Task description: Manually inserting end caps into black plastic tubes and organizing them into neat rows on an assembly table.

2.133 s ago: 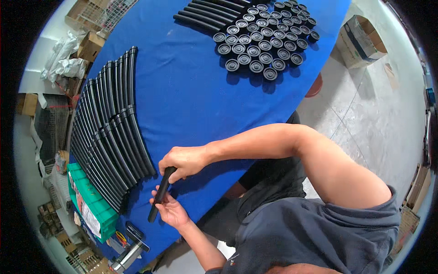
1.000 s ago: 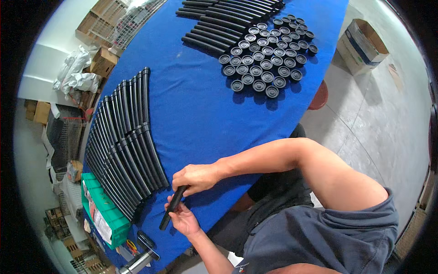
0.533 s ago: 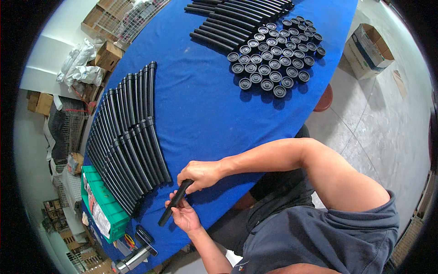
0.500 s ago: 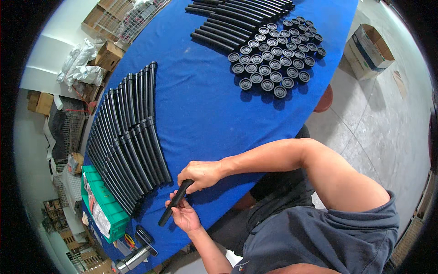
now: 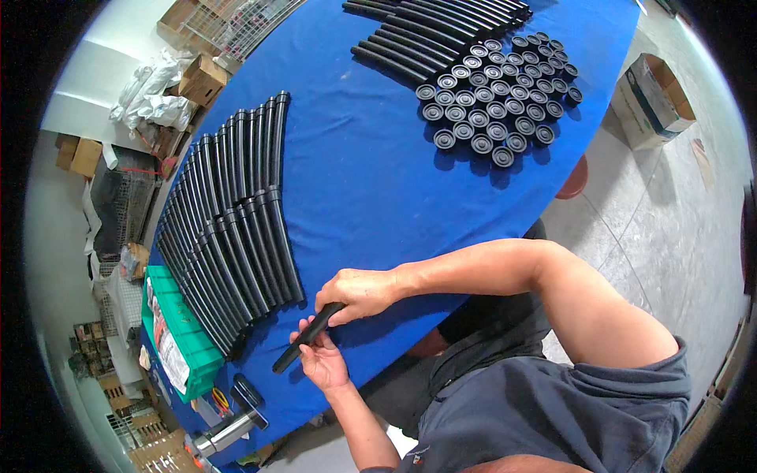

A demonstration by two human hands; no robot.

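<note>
A short black tube [image 5: 290,355] slants between my two hands above the near edge of the blue-covered table. My right hand [image 5: 359,295] wraps round its upper end and hides that end. Lower down, the fingers and thumb of my left hand [image 5: 325,367] close round the tube's middle, and its lower end sticks out free. Left of my hands, black tubes with collars [image 5: 251,260] lie side by side in overlapping rows.
Round black caps [image 5: 481,118] stand grouped at the far right, beside more black tubes [image 5: 394,59]. A green crate [image 5: 206,359] holding papers sits at the left edge, near a silver-and-black clamp-like device [image 5: 236,426]. An open carton [image 5: 650,102] stands on the floor.
The view has shifted a little, so the table's contents appear moved right and slightly up. Both hands keep hold of the tube, which now lies at a flatter slant.
</note>
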